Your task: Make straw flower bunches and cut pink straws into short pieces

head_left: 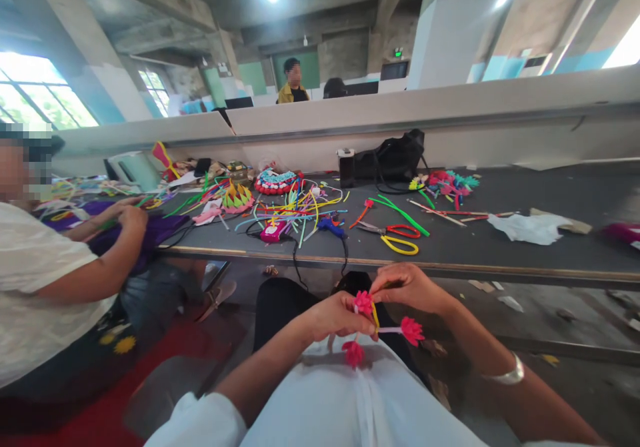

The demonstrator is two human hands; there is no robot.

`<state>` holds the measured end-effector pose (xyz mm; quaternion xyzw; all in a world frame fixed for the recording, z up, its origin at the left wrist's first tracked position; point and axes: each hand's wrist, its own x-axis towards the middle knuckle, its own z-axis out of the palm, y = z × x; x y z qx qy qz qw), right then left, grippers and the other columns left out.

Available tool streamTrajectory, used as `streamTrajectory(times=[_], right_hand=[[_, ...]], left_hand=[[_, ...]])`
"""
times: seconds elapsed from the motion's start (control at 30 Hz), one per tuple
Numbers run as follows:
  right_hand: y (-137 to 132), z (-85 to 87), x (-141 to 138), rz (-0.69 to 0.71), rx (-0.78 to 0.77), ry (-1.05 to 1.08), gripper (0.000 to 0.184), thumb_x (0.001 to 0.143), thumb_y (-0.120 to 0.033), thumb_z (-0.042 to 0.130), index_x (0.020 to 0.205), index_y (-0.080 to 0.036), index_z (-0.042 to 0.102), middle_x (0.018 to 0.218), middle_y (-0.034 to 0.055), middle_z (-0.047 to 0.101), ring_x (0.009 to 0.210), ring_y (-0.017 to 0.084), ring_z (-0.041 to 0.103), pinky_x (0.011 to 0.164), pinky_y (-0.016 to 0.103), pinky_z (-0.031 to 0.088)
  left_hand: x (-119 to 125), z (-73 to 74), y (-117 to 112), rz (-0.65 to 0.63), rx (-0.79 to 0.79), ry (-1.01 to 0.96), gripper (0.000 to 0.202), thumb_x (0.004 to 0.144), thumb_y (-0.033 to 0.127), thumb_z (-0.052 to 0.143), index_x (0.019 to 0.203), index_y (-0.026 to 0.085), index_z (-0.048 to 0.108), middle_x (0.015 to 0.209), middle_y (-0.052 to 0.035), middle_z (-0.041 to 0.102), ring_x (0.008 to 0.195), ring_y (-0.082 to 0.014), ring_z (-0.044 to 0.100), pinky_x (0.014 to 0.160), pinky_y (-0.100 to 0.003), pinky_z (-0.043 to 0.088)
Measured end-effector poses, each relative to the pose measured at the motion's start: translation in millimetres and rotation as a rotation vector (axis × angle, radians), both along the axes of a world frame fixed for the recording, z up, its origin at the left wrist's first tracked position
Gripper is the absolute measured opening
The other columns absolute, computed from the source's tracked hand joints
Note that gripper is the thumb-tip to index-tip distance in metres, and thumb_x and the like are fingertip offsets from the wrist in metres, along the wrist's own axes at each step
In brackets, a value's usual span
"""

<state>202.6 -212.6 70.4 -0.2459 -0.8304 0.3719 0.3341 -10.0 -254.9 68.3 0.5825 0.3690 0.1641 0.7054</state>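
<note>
Over my lap, my left hand (336,316) is closed, pinching a small bunch of pink pipe-cleaner flowers (363,302) on thin stems. My right hand (407,287) is closed too, its fingertips pinching the top flower of the same bunch. One pink flower (412,330) sticks out to the right, another (353,353) hangs below my left hand. A yellow stem piece shows between the fingers. A silver bracelet (511,372) sits on my right wrist.
The dark table (500,247) ahead carries loose coloured pipe cleaners (295,210), red and yellow scissors (395,234), a blue glue gun (331,226), a black bag (395,157) and white paper (527,227). A person in a white top (45,287) works at the left.
</note>
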Motion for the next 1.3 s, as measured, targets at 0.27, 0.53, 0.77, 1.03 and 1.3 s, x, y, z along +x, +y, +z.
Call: streamTrajectory(times=[0.27, 0.53, 0.77, 1.03, 1.3], right_hand=[[-41.9, 17.7, 7.1, -0.113, 0.222, -0.119, 0.019, 0.091, -0.030, 0.060, 0.084, -0.021, 0.074, 0.070, 0.0021, 0.068, 0.064, 0.013, 0.059, 0.059, 0.023, 0.041], [-62.7, -25.8, 8.0, -0.327, 0.015, -0.066, 0.020, 0.087, -0.034, 0.061, 0.082, -0.020, 0.075, 0.069, 0.0027, 0.069, 0.061, 0.015, 0.061, 0.057, 0.024, 0.045], [-34.1, -54.5, 2.1, -0.366, -0.189, 0.104, 0.026, 0.080, -0.042, 0.067, 0.076, -0.017, 0.073, 0.068, 0.0023, 0.070, 0.062, 0.018, 0.063, 0.056, 0.026, 0.048], [0.1, -25.2, -3.7, -0.155, -0.216, 0.058, 0.032, 0.078, -0.046, 0.070, 0.080, -0.015, 0.074, 0.073, 0.0047, 0.070, 0.064, 0.016, 0.062, 0.058, 0.024, 0.048], [-4.2, 13.9, 5.0, 0.030, 0.080, -0.157, 0.024, 0.087, -0.039, 0.063, 0.081, -0.019, 0.075, 0.068, 0.0014, 0.067, 0.062, 0.012, 0.058, 0.061, 0.023, 0.042]], left_hand=[[4.5, -19.9, 7.1, 0.320, 0.034, 0.011, 0.022, 0.067, 0.031, 0.067, 0.073, 0.010, 0.071, 0.039, 0.0099, 0.028, 0.038, -0.0041, 0.015, 0.041, -0.026, 0.006], [2.3, -25.5, 9.2, 0.446, -0.143, -0.304, 0.015, 0.066, 0.024, 0.067, 0.070, 0.009, 0.067, 0.039, 0.0109, 0.027, 0.037, -0.0014, 0.012, 0.040, -0.022, 0.006], [-0.3, -24.3, 5.5, 0.264, -0.171, -0.339, 0.016, 0.069, 0.024, 0.066, 0.071, 0.008, 0.069, 0.041, 0.0070, 0.038, 0.037, -0.0012, 0.018, 0.041, -0.021, 0.008], [-5.1, -17.1, 4.2, 0.073, -0.114, -0.126, 0.025, 0.068, 0.032, 0.070, 0.076, 0.009, 0.073, 0.037, 0.0087, 0.029, 0.036, -0.0038, 0.018, 0.042, -0.025, 0.009], [3.3, -16.6, 6.3, 0.180, 0.042, 0.078, 0.022, 0.058, 0.032, 0.075, 0.065, 0.012, 0.069, 0.044, 0.0073, 0.040, 0.042, -0.0043, 0.023, 0.043, -0.025, 0.010]])
